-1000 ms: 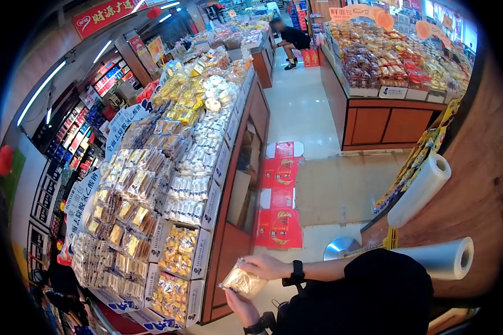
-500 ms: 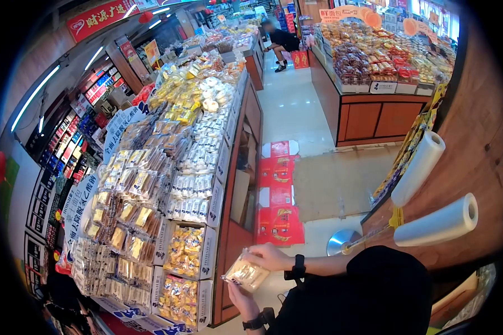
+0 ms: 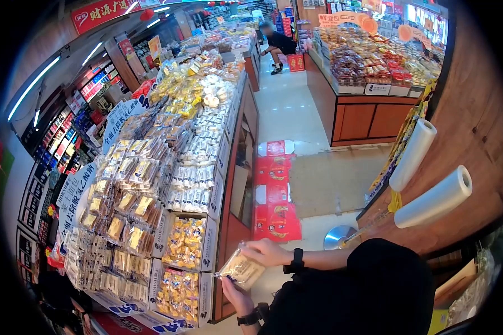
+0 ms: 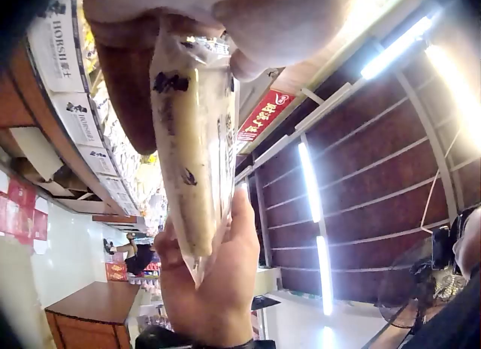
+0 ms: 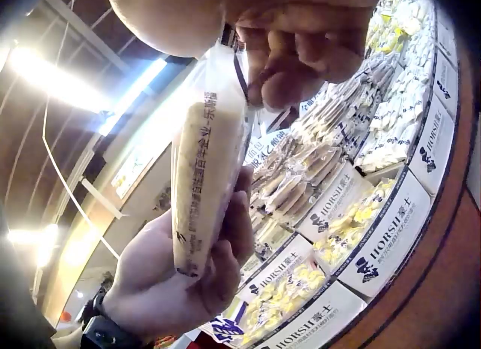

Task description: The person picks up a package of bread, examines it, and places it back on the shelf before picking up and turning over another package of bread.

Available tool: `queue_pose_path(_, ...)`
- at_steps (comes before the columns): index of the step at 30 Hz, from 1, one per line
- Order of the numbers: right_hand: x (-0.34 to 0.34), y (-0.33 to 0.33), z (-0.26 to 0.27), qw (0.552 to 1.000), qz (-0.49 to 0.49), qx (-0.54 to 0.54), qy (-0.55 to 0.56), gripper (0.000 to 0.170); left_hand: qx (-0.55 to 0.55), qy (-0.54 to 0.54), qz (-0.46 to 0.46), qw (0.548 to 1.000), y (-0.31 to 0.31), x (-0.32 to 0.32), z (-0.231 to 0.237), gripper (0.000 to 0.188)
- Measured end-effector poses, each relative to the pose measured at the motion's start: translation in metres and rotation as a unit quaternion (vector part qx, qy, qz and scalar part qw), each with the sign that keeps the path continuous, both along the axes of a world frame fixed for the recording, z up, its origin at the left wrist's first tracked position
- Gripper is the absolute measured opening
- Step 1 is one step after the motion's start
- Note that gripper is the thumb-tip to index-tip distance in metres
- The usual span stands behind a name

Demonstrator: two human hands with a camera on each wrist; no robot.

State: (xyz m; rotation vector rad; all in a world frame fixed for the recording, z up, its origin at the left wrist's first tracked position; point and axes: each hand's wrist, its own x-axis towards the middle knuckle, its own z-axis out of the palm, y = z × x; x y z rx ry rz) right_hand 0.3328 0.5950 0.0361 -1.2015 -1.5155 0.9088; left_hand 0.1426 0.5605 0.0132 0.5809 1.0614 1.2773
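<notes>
In the head view both hands hold one clear plastic packet of pale bread (image 3: 242, 270) beside the corner of the left display. My right hand (image 3: 269, 253) grips its upper right side, fingers lying over the wrapper. From below, my left hand (image 3: 238, 297) pinches the lower left edge. The left wrist view shows the bread packet (image 4: 186, 157) edge-on, with the right hand (image 4: 214, 300) behind it. Dark printed characters run along the bread packet's side (image 5: 201, 161) in the right wrist view, where the left hand (image 5: 169, 277) holds its lower end.
The left display (image 3: 222, 237) is piled with wrapped breads, yellow-wrapped pieces (image 3: 176, 296) nearest. Plastic bag rolls (image 3: 439, 195) hang on the wooden wall at right. Flattened red cartons (image 3: 276, 209) lie on the aisle floor. A person (image 3: 279, 43) crouches far down the aisle.
The head view has shifted slightly, so the bag rolls sit higher and further left. Both hands keep their hold on the bread packet, which has turned a little.
</notes>
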Motion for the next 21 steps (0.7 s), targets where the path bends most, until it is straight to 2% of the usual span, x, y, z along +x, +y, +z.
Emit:
queue_pose_path(2,-0.005,-0.004,-0.001,1.0,-0.004,0.013,-0.007,0.039,0.007,-0.011,-0.008,1.0,0.002,-0.006,0.0,0.054)
queue_pose_path(5,-0.012,-0.011,0.0,0.999,-0.01,-0.022,-0.026,0.037,0.04,-0.021,-0.035,0.998,0.004,-0.017,-0.007,0.046)
queue_pose_path(8,-0.021,-0.019,-0.003,0.999,-0.034,-0.016,-0.028,0.035,0.061,-0.03,-0.047,0.997,0.008,-0.028,-0.033,0.039)
queue_pose_path(10,-0.026,-0.027,0.001,0.998,-0.05,-0.03,-0.022,0.034,0.067,-0.036,-0.061,0.995,0.005,-0.028,-0.029,0.036)
queue_pose_path(14,-0.031,-0.04,-0.009,0.995,-0.088,-0.04,-0.04,0.032,0.065,-0.01,-0.098,0.993,0.001,-0.037,-0.044,0.032)
queue_pose_path(17,-0.038,-0.044,-0.021,0.988,-0.135,0.023,-0.077,0.03,0.061,-0.005,-0.105,0.993,-0.003,-0.039,-0.041,0.03)
queue_pose_path(20,-0.045,-0.046,-0.022,0.983,-0.138,0.048,-0.109,0.029,0.055,-0.009,-0.096,0.994,-0.006,-0.041,-0.038,0.031)
queue_pose_path(21,-0.047,-0.045,-0.022,0.986,-0.122,0.026,-0.107,0.03,0.052,-0.004,-0.096,0.994,-0.007,-0.043,-0.038,0.032)
